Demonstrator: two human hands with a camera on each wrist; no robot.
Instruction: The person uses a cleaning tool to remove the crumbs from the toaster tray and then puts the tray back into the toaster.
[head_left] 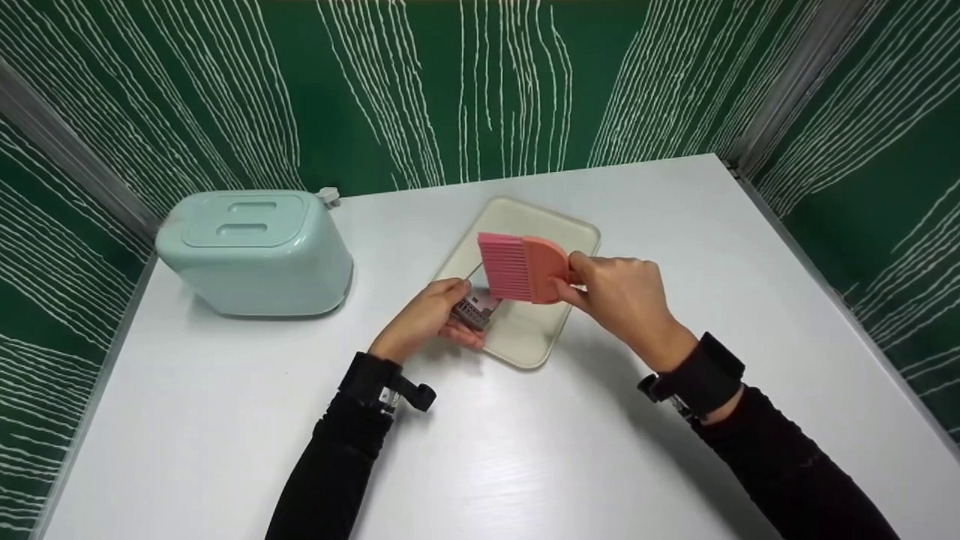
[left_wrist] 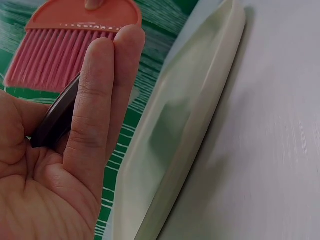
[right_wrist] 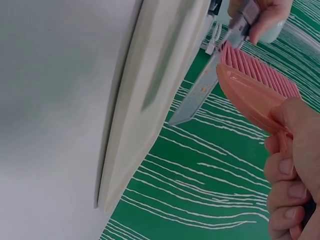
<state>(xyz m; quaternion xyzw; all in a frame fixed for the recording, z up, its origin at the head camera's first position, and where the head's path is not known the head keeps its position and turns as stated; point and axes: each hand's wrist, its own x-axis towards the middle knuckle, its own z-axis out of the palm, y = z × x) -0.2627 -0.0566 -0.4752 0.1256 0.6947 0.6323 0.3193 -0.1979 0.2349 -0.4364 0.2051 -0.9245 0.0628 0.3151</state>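
My right hand (head_left: 626,292) grips the short handle of an orange hand brush (head_left: 546,270) with pink bristles. The bristles meet the near, grey end of a thin metal crumb tray (right_wrist: 200,92). My left hand (head_left: 429,313) holds that crumb tray by its grey end, thumb on top and fingers underneath. Small brownish specks show on its metal face in the right wrist view. Both are held above a shallow cream tray (head_left: 525,337) on the table. In the left wrist view my fingers partly hide the crumb tray's dark edge.
A mint-green toaster (head_left: 255,255) stands at the back left of the white table (head_left: 465,465), a white plug (head_left: 328,196) behind it. Green panels (head_left: 435,90) with white wavy lines rise behind the table and along both sides.
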